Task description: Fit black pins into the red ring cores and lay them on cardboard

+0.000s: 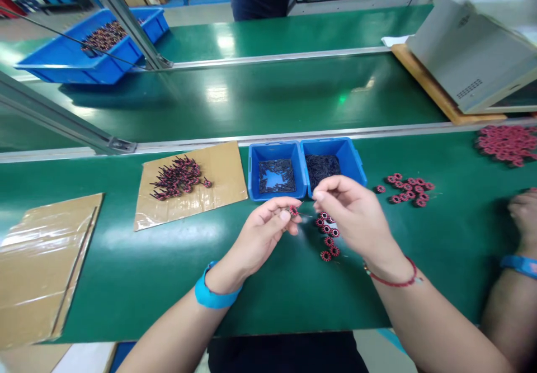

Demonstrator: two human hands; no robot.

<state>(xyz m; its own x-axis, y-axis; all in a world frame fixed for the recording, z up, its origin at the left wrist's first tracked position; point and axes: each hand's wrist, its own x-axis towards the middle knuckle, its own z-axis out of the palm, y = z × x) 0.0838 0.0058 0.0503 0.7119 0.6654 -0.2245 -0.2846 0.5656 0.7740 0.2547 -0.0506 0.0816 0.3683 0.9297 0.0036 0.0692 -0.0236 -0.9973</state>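
My left hand (pixel 260 236) pinches a small red and black wound ring core (pixel 293 211) between thumb and fingers; thin wire ends stick out from it. Close to its right, my right hand (pixel 356 213) has thumb and forefinger pressed together. Whatever lies in that pinch is too small to make out. Below the right hand lie several more ring cores (pixel 334 251), partly covered by it. Just beyond the hands stand two blue bins side by side: the left bin (pixel 252 169) and the right bin (pixel 346 152), both holding thin black sleeves (pixel 322 166).
Cardboard (pixel 226 180) at left bears a pile of cores with black sleeves (pixel 178 177). Another cardboard sheet (pixel 37 261) lies further left. Loose cores (pixel 411 187) and a red pile (pixel 507 145) lie right, near another person's hand (pixel 524 213). A blue tray (pixel 96 74) stands behind a metal post.
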